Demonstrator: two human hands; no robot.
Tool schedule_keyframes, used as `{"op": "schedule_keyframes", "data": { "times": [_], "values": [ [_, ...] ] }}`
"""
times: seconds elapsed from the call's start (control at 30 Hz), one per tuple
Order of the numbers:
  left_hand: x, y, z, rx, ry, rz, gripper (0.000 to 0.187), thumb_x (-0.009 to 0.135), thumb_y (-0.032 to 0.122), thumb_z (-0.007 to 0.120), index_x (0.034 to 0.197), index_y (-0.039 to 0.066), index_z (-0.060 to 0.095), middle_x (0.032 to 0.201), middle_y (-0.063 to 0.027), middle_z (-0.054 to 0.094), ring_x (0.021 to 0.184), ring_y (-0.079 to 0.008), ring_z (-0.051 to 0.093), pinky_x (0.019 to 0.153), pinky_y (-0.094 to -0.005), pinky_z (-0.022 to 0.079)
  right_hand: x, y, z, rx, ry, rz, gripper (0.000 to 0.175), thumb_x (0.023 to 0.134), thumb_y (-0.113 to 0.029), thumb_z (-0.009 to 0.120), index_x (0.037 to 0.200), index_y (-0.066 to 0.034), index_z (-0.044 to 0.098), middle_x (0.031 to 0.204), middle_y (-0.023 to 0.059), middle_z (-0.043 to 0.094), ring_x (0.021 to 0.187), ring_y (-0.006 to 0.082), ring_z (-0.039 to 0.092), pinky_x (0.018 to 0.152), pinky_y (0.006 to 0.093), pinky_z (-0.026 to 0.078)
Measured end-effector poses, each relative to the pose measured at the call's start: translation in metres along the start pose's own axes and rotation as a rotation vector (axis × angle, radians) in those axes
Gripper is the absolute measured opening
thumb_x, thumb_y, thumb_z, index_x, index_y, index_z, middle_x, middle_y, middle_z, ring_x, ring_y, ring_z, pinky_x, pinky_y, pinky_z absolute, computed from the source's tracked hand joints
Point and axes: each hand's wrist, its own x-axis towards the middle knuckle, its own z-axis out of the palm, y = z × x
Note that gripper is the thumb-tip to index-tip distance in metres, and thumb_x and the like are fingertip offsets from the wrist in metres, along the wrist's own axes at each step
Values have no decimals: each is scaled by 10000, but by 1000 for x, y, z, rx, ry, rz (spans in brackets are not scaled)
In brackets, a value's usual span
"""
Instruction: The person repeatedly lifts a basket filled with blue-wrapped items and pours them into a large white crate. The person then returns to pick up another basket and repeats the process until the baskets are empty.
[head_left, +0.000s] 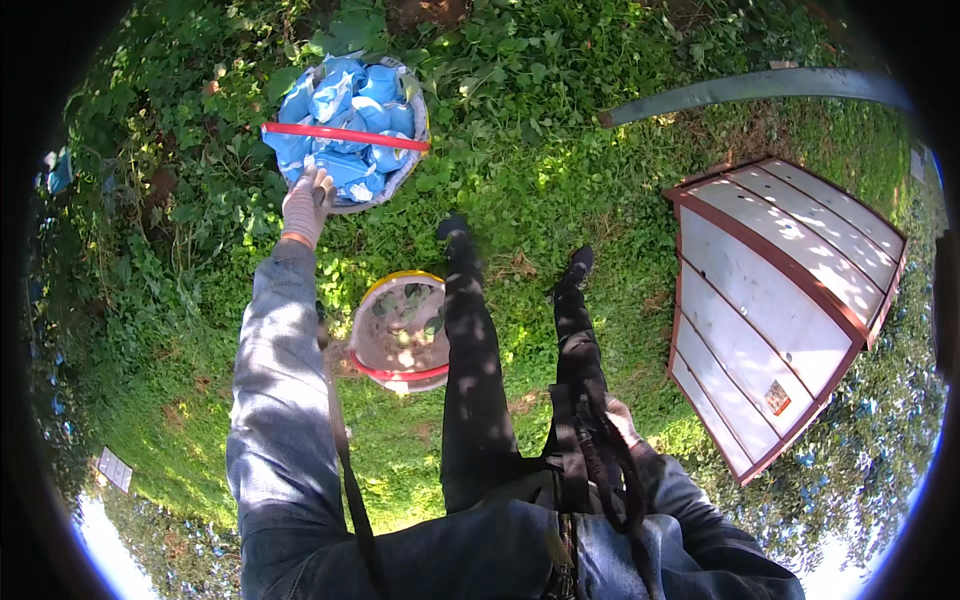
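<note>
A round bucket (411, 174) with a pale lining stands in the greenery, heaped with blue wrapped bundles (339, 169). Its red handle (345, 135) lies across the heap. My left hand (309, 199), in a light knitted glove, reaches to the bucket's near left rim. Its fingertips meet the nearest blue bundle; whether they grip it cannot be told. By my right thigh, my right hand (621, 418) is partly hidden by dark straps, and its fingers do not show. Closer to my feet sits a second lined bucket (401, 330) with several leaves inside and its red handle (401, 373) lowered.
To the right stands a large crate of white panels (750, 292) framed in reddish brown. A curved grey pipe-like bar (757, 90) extends above it. Dense leafy plants (172, 150) border the left side. Dark straps (351, 480) hang from my body.
</note>
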Motion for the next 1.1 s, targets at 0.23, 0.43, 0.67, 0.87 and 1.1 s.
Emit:
{"op": "schedule_keyframes", "data": {
  "times": [0.23, 0.43, 0.67, 0.87, 1.1],
  "values": [
    [99, 12, 49, -279, 20, -33, 286, 856, 339, 630, 905, 81, 515, 865, -92, 566, 867, -279, 563, 844, -509, 445, 24, 83, -20, 49, 287, 80, 122, 896, -111, 585, 1015, -85, 600, 875, 1, 634, 764, 112, 597, 683, 267, 509],
    [136, 18, 58, -147, 84, 7, 315, 919, 312, 508, 701, 99, 427, 598, -18, 422, 636, -203, 458, 766, -465, 444, 30, 107, 22, 117, 155, 55, 122, 915, -168, 568, 980, -78, 619, 843, -18, 610, 716, 75, 546, 641, 233, 472],
    [92, -31, 76, 89, 108, -77, 296, 938, 282, 470, 706, 115, 393, 581, -4, 366, 575, -177, 403, 740, -448, 457, 17, 125, 43, 393, 170, 1, 151, 892, -131, 601, 1019, -49, 606, 893, -4, 619, 808, 94, 565, 747, 250, 479],
    [9, -72, 120, 219, 61, -141, 279, 914, 270, 528, 720, 127, 388, 582, 12, 300, 571, -167, 371, 711, -414, 432, 8, 154, 23, 527, 186, -76, 151, 896, -180, 594, 998, -68, 601, 836, 24, 609, 766, 122, 587, 675, 260, 504],
    [-127, -131, 159, 479, -56, -139, 262, 870, 214, 613, 703, 126, 431, 581, 15, 375, 564, -163, 416, 714, -419, 435, 33, 199, -38, 617, 140, 10, 226, 904, -197, 585, 1100, -86, 569, 929, 11, 615, 831, 130, 600, 742, 289, 514]
  ]
}}
